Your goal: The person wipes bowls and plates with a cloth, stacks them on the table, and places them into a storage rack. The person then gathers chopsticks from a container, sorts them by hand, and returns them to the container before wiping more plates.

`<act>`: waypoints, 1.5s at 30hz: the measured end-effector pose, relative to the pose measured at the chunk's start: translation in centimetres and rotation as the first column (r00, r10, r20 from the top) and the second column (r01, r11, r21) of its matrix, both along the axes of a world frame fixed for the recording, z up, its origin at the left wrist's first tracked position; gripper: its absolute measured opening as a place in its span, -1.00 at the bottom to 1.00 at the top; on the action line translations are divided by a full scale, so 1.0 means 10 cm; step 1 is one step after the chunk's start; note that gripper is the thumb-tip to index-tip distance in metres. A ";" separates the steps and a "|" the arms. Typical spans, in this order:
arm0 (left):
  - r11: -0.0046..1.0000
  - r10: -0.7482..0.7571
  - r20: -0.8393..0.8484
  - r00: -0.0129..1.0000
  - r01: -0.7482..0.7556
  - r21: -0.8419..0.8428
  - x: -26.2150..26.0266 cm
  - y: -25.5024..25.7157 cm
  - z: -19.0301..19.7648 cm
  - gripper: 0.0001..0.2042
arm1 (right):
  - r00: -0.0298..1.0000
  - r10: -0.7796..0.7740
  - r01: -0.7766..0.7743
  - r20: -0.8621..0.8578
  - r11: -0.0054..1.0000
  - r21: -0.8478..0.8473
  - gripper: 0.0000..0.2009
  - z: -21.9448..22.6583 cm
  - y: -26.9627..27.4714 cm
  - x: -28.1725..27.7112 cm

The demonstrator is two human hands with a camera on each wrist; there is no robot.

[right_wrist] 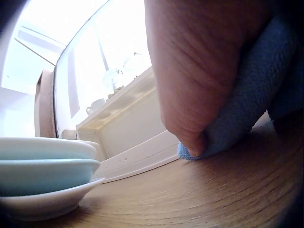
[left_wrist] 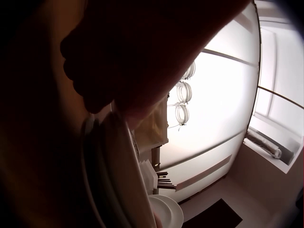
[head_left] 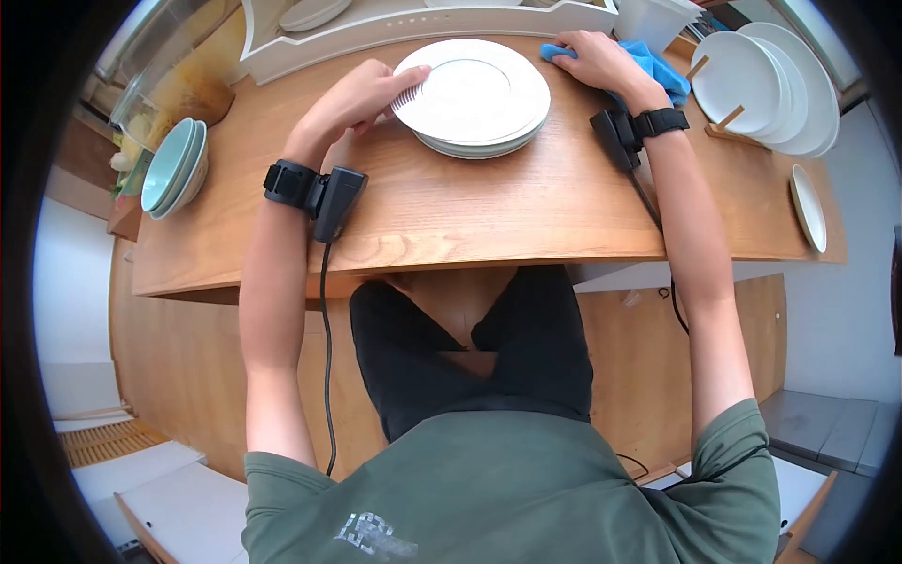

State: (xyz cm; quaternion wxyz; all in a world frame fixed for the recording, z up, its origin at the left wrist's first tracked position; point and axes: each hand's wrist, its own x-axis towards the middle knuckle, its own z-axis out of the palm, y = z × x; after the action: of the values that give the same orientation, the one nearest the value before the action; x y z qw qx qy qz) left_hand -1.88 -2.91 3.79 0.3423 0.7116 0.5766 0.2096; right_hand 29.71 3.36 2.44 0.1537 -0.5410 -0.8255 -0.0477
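Observation:
A stack of white plates (head_left: 474,92) stands on the wooden table. The top plate sits off to one side of those below it. My left hand (head_left: 369,97) grips the top plate's left rim, thumb over the edge and the other fingers lower, mostly hidden in the head view. Dark against the light, the left hand (left_wrist: 137,57) is at the rim of the stacked plates (left_wrist: 126,175) in the left wrist view. At the back right, my right hand (head_left: 599,68) holds a crumpled blue cloth (head_left: 658,75). In the right wrist view, fingers curl over the cloth (right_wrist: 237,111) against the tabletop.
Light-blue bowls (head_left: 174,169) are stacked at the left. A white raised tray (head_left: 395,30) runs along the back. At the right, large white plates (head_left: 742,85) stand in a wooden rack (head_left: 738,133), with a small white dish (head_left: 806,209) near the table's right edge.

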 end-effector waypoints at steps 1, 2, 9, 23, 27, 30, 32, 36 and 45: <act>1.000 -0.013 -0.116 0.993 0.013 -0.003 0.02 -0.02 0.01 -0.41 | 1.000 -0.006 0.006 0.011 1.000 -0.019 -0.68 0.00 0.01 0.00; 1.000 -0.020 -0.126 0.992 0.020 -0.001 0.03 -0.04 0.01 -0.41 | 1.000 -0.012 0.013 0.022 0.999 -0.036 -0.67 0.00 0.00 -0.01; 0.999 0.020 -0.078 0.997 -0.022 -0.023 0.05 -0.06 0.07 -0.30 | 0.999 -0.013 0.010 -0.043 0.998 -0.062 -0.67 -0.07 0.04 -0.02; 0.995 0.093 0.227 0.969 -0.096 0.005 -0.03 0.40 0.29 -0.50 | 0.956 0.075 -0.077 -0.284 0.997 0.004 -0.73 -0.17 -0.02 -0.10; 0.999 0.033 0.180 0.983 -0.036 0.009 0.06 0.79 0.44 -0.60 | 0.944 0.132 -0.117 -0.302 0.991 0.069 -0.73 -0.20 -0.01 -0.15; 0.999 0.025 0.115 0.993 -0.029 0.036 0.17 1.14 0.51 -0.61 | 0.941 0.138 -0.121 -0.310 0.990 0.074 -0.72 -0.19 -0.03 -0.15; 0.998 0.026 0.089 0.996 -0.030 0.050 0.22 1.36 0.51 -0.60 | 0.933 0.158 -0.144 -0.323 0.987 0.068 -0.72 -0.19 -0.04 -0.14; 0.998 0.026 -0.004 1.000 -0.026 0.058 0.35 1.79 0.44 -0.55 | 0.925 0.154 -0.132 -0.347 0.988 0.086 -0.74 -0.22 -0.02 -0.15; 0.992 0.070 -0.526 0.848 -0.117 -0.057 0.47 2.17 0.22 -0.36 | 0.913 0.151 -0.130 -0.379 0.988 0.079 -0.76 -0.20 -0.05 -0.15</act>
State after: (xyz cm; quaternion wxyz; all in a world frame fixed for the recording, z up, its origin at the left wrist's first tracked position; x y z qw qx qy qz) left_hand 2.86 18.80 6.03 0.1925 0.6974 0.6903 -0.0004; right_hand 28.18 2.89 0.40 0.3295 -0.4750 -0.8145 0.0489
